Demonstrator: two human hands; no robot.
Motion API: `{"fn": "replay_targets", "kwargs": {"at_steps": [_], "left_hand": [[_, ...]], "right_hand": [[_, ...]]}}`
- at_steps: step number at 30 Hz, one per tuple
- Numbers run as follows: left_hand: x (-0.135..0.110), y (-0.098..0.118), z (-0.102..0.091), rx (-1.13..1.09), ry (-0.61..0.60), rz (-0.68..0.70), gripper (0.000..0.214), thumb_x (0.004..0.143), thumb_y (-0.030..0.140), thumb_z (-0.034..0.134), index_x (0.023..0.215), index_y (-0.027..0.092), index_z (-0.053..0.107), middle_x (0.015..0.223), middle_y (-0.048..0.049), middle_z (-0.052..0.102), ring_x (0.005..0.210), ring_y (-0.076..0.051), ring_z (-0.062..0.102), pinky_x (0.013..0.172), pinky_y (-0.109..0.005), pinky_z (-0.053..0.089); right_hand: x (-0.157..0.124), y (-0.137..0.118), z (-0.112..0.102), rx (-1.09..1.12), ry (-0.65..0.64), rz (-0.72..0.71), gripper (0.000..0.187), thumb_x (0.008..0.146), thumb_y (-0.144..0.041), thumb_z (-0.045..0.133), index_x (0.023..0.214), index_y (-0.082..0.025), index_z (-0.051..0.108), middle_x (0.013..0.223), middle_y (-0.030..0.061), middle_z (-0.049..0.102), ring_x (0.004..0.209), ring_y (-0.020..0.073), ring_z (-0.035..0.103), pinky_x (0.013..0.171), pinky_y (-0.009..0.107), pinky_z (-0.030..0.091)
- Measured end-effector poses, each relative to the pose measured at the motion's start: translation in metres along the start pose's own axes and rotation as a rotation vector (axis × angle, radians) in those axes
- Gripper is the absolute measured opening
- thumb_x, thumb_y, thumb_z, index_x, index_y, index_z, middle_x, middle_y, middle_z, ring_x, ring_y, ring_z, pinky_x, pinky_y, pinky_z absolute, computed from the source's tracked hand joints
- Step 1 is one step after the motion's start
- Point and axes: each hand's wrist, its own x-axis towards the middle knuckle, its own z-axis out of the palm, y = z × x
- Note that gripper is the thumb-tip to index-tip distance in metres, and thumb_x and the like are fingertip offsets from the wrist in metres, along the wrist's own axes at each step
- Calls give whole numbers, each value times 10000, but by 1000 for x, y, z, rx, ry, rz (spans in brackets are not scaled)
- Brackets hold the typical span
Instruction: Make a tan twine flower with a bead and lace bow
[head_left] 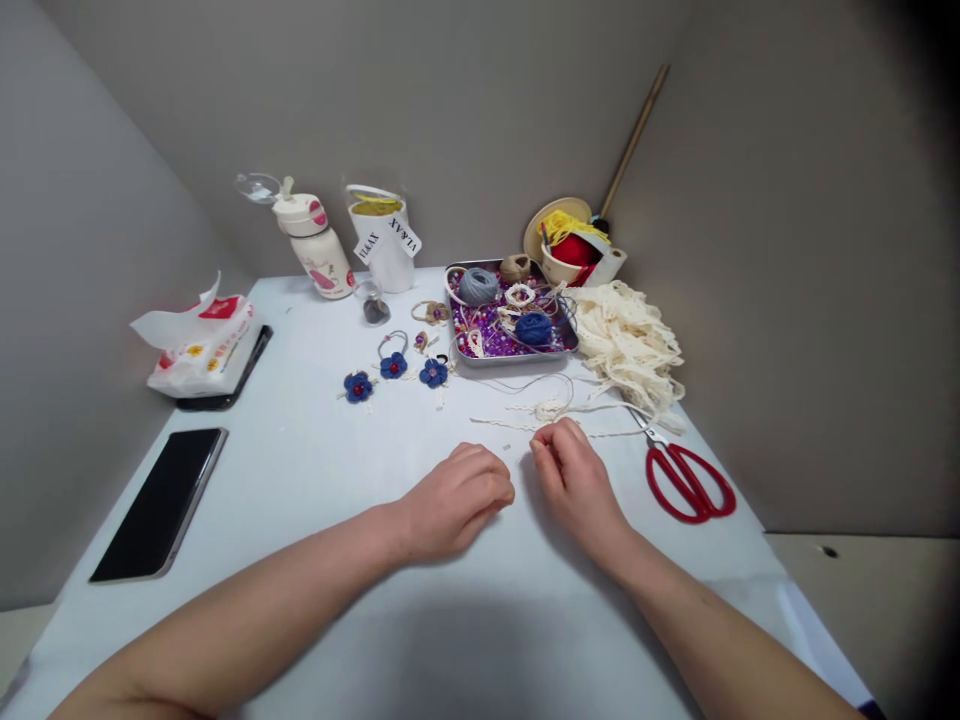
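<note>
My left hand (pixel 457 495) rests on the white table (pixel 315 480) with its fingers curled under; whether anything is in them I cannot make out. My right hand (pixel 574 480) lies just to its right, fingers pinched together close to a thin cream lace strip (pixel 525 424) that runs across the table in front of it. Whether the pinch holds the strip is not clear. Red-handled scissors (pixel 686 478) lie to the right of my right hand. Three blue crocheted flowers (pixel 394 370) sit further back on the left.
A metal tray (pixel 510 357) with purple beads, grey and blue yarn balls stands at the back, beside a heap of cream lace (pixel 626 340). A bottle (pixel 319 245), a cup (pixel 382 245), a tissue pack (pixel 199 345) and a dark phone (pixel 161 505) are on the left.
</note>
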Motion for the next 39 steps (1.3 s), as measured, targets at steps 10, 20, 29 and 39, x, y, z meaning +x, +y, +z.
{"fn": "replay_targets", "kwargs": {"at_steps": [10,20,29,39], "left_hand": [[-6,-11,5,-90,-27,-201,147,948,165,473,1052,173,576,902,-72,606,878,-169,544,814,-316,474],[-5,11,16,-680,163,-498,521,867,348,659,1334,219,470,1163,-122,608,748,-120,585,660,-259,499],[0,8,10,-737,-11,-794,262,929,358,523,889,144,668,561,32,530,528,-82,461,562,-216,390],[-2,-4,9,-309,76,-774,198,931,280,481,879,177,642,630,24,596,589,-102,531,633,-234,430]], "right_hand": [[4,7,-37,362,174,235,233,984,-352,454,1049,-251,653,722,-8,523,677,151,506,641,295,413],[-11,-24,-23,251,-229,-308,329,947,-207,528,1203,-338,690,1592,23,320,1473,271,229,1165,509,256],[-4,-12,-44,1029,11,173,196,954,-412,542,922,-317,710,601,-24,592,657,153,616,802,398,545],[23,13,-110,1062,656,233,138,795,-405,754,816,-280,697,504,-66,125,505,127,151,511,304,157]]}}
